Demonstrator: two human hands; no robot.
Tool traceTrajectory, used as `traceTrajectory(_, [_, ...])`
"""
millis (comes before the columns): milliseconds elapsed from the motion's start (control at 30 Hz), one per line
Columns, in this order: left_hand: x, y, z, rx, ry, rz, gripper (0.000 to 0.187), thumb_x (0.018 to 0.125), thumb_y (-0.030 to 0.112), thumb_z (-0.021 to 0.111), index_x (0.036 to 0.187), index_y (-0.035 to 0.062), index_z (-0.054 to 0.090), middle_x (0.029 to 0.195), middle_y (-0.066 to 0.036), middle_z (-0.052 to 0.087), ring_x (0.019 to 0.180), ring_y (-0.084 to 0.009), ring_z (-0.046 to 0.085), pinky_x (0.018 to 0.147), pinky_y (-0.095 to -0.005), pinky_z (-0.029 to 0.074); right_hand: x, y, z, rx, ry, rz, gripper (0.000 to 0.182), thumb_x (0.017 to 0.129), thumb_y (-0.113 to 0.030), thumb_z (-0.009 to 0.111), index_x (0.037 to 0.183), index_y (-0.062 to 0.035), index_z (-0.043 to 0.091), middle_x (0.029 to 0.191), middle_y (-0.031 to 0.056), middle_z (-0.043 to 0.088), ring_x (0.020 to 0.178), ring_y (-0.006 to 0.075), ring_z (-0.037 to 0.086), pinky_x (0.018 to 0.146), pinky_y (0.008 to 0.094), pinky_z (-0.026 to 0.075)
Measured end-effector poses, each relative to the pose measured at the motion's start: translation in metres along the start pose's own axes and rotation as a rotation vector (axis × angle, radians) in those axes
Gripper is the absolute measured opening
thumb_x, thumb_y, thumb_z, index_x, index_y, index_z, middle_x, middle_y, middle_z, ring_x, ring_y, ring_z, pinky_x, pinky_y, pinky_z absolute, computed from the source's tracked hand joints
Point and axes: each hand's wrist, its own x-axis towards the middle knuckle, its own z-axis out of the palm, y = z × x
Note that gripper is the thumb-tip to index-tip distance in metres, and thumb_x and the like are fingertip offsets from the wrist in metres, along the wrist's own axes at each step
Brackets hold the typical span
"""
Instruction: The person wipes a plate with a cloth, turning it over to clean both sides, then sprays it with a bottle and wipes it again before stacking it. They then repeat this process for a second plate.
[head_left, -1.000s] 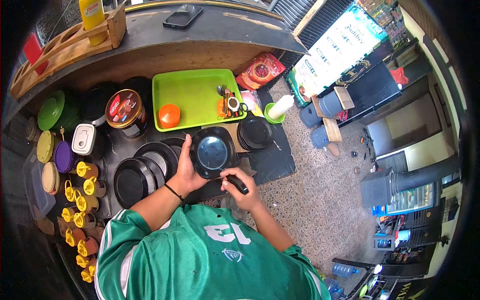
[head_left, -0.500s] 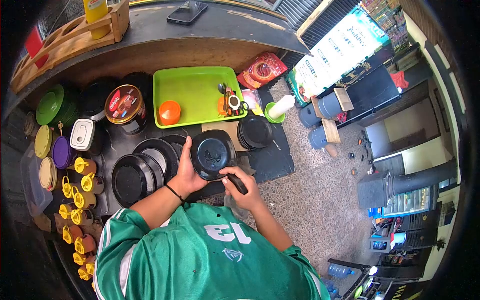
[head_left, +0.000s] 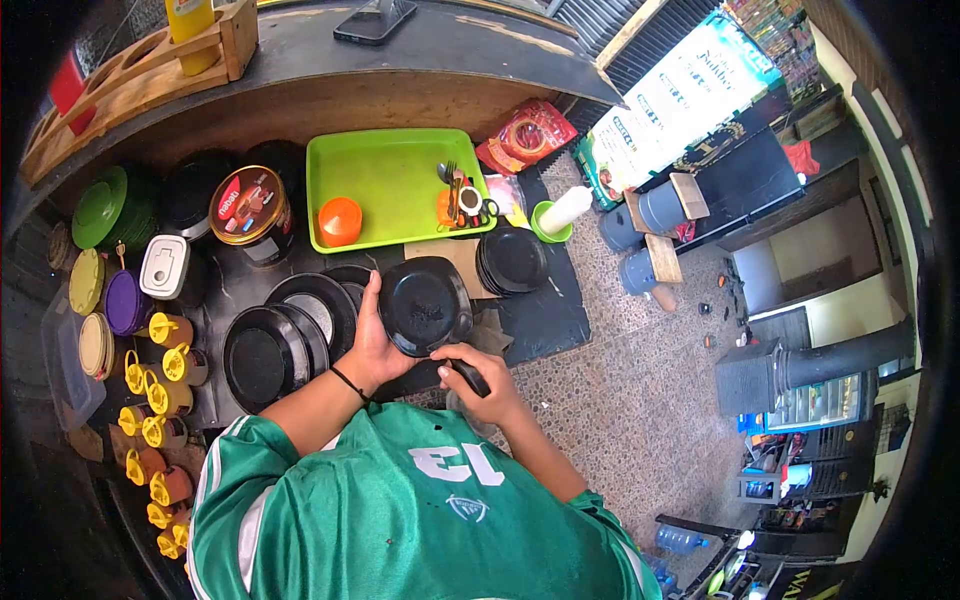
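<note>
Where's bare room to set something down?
The green tray is bare between the orange cup and cutlery; so is the ledge between the wooden rack and phone. Crowded: around yellow-lidded cups and the black plates by the left hand.

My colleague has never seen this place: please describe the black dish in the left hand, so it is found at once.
Find the bright green tray. Just below it in the picture, the left hand, wearing a black wristband, holds the black dish. It alone is hand-held; the round plates at left and the black stack at right are not.
</note>
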Motion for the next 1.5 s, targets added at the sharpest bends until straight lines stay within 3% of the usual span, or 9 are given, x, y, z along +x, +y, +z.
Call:
traceTrajectory(200, [0.002,-0.002,-0.005,-0.002,0.011,-0.019,0.092,0.1,0.084,0.038,0.162,0.0175,0.048,0.16,-0.016,0.056,0.144,-0.041,0.056,0.119,-0.0736,0.04,-0.001,0.002,0.004,-0.02,0.003,-0.044,0.024,0.101,-0.009,0.07,0.124,-0.0004,0.073,0.12,0.0159,0.079,0.114,0.0298,0.075,0.111,0.0426,0.05])
traceTrajectory(533, [0.0,0.0,-0.006,-0.016,0.012,-0.029,0.095,0.098,0.086,0.038,0.164,0.0183,0.046,0.162,-0.017,0.053,0.146,-0.0428,0.054,0.118,-0.0764,0.039,-0.002,0.014,0.001,-0.07,0.061,-0.129,0.023,0.1,-0.008,0.072,0.122,-0.0013,0.073,0.114,0.0141,0.079,0.106,0.0252,0.076,0.099,0.0375,0.055])
traceTrajectory(700, [-0.01,0.003,0.006,-0.05,-0.08,-0.054,0.096,0.099,0.086,0.039,0.163,0.015,0.046,0.163,-0.019,0.052,0.148,-0.0428,0.052,0.12,-0.0722,0.039,0.002,0.026,-0.041,-0.274,0.483,-0.19,0.022,0.097,-0.01,0.077,0.118,-0.0046,0.073,0.09,0.0075,0.07,0.08,0.0163,0.067,0.078,0.0314,0.054])
traceTrajectory(833, [-0.009,0.004,-0.006,-0.075,-0.066,-0.04,0.092,0.102,0.082,0.036,0.164,0.0131,0.045,0.164,-0.02,0.049,0.15,-0.0435,0.05,0.122,-0.0707,0.038,0.006,0.04,-0.084,-0.289,0.881,-0.213,0.027,0.101,-0.009,0.076,0.125,-0.0032,0.066,0.1,0.0016,0.063,0.097,0.0115,0.06,0.095,0.0288,0.049])
traceTrajectory(967, [-0.007,0.004,-0.012,-0.135,0.006,0.015,0.095,0.103,0.082,0.032,0.165,0.0113,0.042,0.167,-0.021,0.045,0.152,-0.0457,0.046,0.124,-0.0721,0.034,0.016,0.071,-0.119,-0.317,1.121,-0.163,0.041,0.096,-0.01,0.081,0.133,-0.0038,0.064,0.123,0.0087,0.068,0.116,0.0222,0.063,0.103,0.0381,0.051])
traceTrajectory(1133, [-0.012,0.003,-0.008,-0.104,-0.052,0.05,0.101,0.101,0.086,0.028,0.166,0.0103,0.04,0.169,-0.022,0.043,0.153,-0.0473,0.044,0.124,-0.073,0.033,0.023,0.096,-0.133,-0.238,1.048,-0.094,0.083,0.094,-0.008,0.082,0.164,-0.0089,0.037,0.163,0.0231,0.048,0.145,0.0347,0.053,0.118,0.0443,0.044])
traceTrajectory(1367, [-0.011,0.008,-0.009,-0.136,0.008,0.055,0.102,0.1,0.087,0.027,0.166,0.0108,0.04,0.169,-0.023,0.042,0.153,-0.0483,0.044,0.122,-0.0754,0.034,0.02,0.109,-0.109,-0.258,1.26,-0.052,0.091,0.091,-0.005,0.083,0.166,-0.0115,0.033,0.159,0.0263,0.05,0.144,0.04,0.053,0.123,0.0454,0.042])
traceTrajectory(1433, [-0.011,0.008,-0.009,-0.137,0.015,0.054,0.101,0.1,0.087,0.027,0.166,0.0109,0.04,0.169,-0.023,0.042,0.152,-0.0485,0.044,0.122,-0.0754,0.034,0.011,0.13,-0.118,-0.404,0.922,0.463,0.099,0.091,-0.025,0.086,0.168,-0.0035,0.028,0.155,0.0358,0.053,0.141,0.0478,0.056,0.116,0.0488,0.047])
traceTrajectory(1500, [-0.011,0.008,-0.007,-0.133,0.018,0.049,0.101,0.101,0.087,0.028,0.166,0.0109,0.04,0.169,-0.023,0.042,0.152,-0.0488,0.044,0.122,-0.0753,0.034,0.012,0.15,-0.122,-0.388,0.949,0.529,0.098,0.09,-0.03,0.086,0.166,-0.0015,0.031,0.146,0.0361,0.059,0.134,0.048,0.061,0.113,0.0488,0.049])
